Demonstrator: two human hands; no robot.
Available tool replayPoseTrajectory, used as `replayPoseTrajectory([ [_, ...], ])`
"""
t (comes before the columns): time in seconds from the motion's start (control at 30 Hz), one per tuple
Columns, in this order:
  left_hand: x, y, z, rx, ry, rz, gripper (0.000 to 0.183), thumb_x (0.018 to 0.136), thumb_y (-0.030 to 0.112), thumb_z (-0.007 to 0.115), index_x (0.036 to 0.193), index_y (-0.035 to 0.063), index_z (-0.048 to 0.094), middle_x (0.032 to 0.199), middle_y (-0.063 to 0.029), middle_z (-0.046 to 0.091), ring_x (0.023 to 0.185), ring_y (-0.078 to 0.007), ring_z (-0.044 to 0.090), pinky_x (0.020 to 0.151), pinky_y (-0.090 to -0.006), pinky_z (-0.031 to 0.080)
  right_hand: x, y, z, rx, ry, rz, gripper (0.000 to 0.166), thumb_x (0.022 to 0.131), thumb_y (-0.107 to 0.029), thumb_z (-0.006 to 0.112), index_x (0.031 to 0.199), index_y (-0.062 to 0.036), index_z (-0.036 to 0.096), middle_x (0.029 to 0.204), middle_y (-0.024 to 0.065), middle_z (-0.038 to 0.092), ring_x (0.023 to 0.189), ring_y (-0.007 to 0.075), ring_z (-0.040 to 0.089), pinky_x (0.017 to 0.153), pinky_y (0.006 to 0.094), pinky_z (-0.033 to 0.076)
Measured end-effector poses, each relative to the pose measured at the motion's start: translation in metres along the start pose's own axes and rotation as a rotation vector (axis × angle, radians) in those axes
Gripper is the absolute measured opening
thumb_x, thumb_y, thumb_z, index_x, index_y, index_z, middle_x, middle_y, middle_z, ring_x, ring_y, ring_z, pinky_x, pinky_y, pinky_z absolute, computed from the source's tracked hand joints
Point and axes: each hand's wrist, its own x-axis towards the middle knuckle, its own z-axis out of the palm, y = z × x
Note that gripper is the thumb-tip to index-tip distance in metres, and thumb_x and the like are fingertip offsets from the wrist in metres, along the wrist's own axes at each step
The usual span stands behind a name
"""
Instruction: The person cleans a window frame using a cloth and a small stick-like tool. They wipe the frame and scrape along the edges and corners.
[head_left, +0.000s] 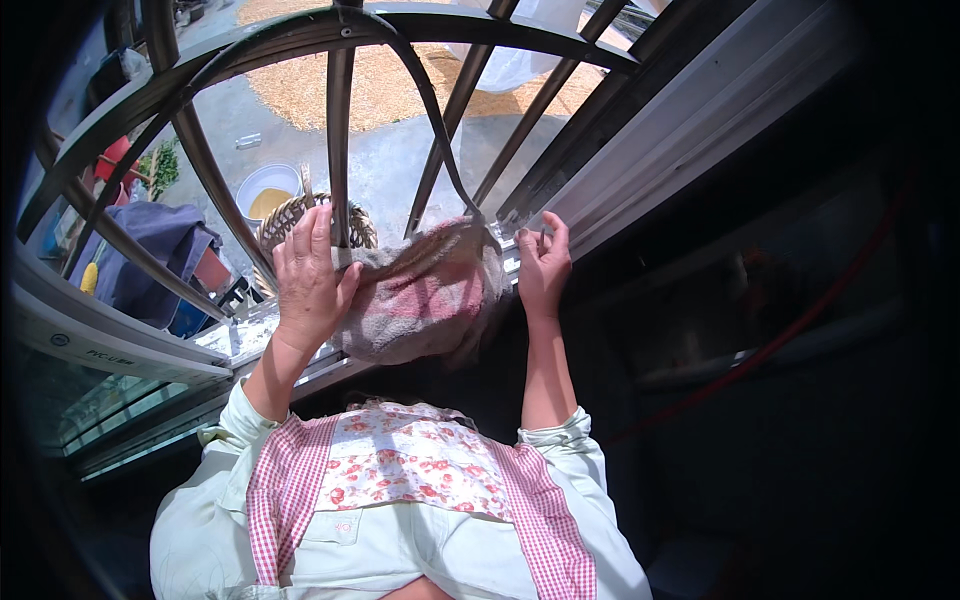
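Note:
A worn grey and pink towel hangs in folds over the window sill at the foot of the metal bars. My left hand lies back-up at its left end, fingers straight and close together, thumb against the fabric. Whether it grips the edge is hidden under the palm. At the right end, my right hand is raised beside the window frame with its fingers curled. A dark sliver shows between thumb and fingers, too small to make out. A black cable arches over the bars and comes down to the towel's top right.
Metal window bars stand in front of me. Outside are a woven basket, a white basin of yellow grain, dark cloth and spread grain. A white window frame slants up right; a sash sits left.

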Motion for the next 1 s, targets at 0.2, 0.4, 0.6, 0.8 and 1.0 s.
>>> replayPoseTrajectory([
  [0.2, -0.03, 0.038, 0.013, -0.316, -0.364, 0.259, 0.041, 0.076, 0.016, 0.07, 0.113, 0.0034, 0.057, 0.109, -0.0143, 0.058, 0.099, -0.0334, 0.056, 0.085, -0.0422, 0.044, -0.043, 0.04, -0.046, 0.072, -0.211, 0.218, 0.035, 0.099, -0.03, 0.049, 0.082, -0.002, 0.063, 0.071, 0.0021, 0.061, 0.06, 0.0088, 0.054, 0.057, 0.0217, 0.04],
  [0.4, -0.01, 0.064, 0.055, -0.476, -0.631, 0.24, 0.033, 0.081, 0.016, 0.067, 0.111, 0.005, 0.059, 0.099, -0.0146, 0.063, 0.088, -0.0309, 0.063, 0.074, -0.037, 0.051, -0.055, 0.018, -0.076, -0.185, -0.247, 0.247, 0.029, 0.096, -0.027, 0.051, 0.087, -0.0032, 0.065, 0.072, 0.0111, 0.065, 0.069, 0.0267, 0.064, 0.067, 0.0347, 0.049],
  [0.6, -0.003, 0.101, 0.075, -0.852, -0.754, -0.076, 0.04, 0.089, 0.029, 0.063, 0.119, 0.0032, 0.052, 0.099, -0.0168, 0.066, 0.09, -0.0278, 0.067, 0.076, -0.0349, 0.052, -0.072, 0.009, -0.033, -0.396, -0.211, -0.265, 0.017, 0.083, -0.007, 0.063, 0.099, -0.0037, 0.06, 0.091, 0.0132, 0.063, 0.086, 0.0345, 0.061, 0.074, 0.0409, 0.05],
  [0.8, 0.0, 0.078, 0.123, -0.87, -0.783, -0.136, 0.036, 0.093, 0.026, 0.06, 0.116, 0.0015, 0.048, 0.089, -0.0136, 0.065, 0.082, -0.0214, 0.065, 0.072, -0.034, 0.051, -0.071, 0.029, 0.003, -0.304, -0.226, -0.292, 0.017, 0.079, -0.005, 0.06, 0.096, -0.0049, 0.064, 0.088, 0.0132, 0.061, 0.083, 0.0335, 0.061, 0.072, 0.0397, 0.05],
  [1.0, 0.015, 0.073, 0.127, -0.616, -0.6, 0.114, 0.028, 0.09, 0.017, 0.059, 0.115, 0.0056, 0.055, 0.095, -0.0157, 0.068, 0.084, -0.0309, 0.067, 0.072, -0.0378, 0.051, -0.079, 0.043, 0.004, -0.082, -0.207, -0.159, 0.028, 0.08, 0.0, 0.062, 0.108, -0.0031, 0.062, 0.095, 0.0131, 0.064, 0.082, 0.0284, 0.064, 0.074, 0.0354, 0.052],
])
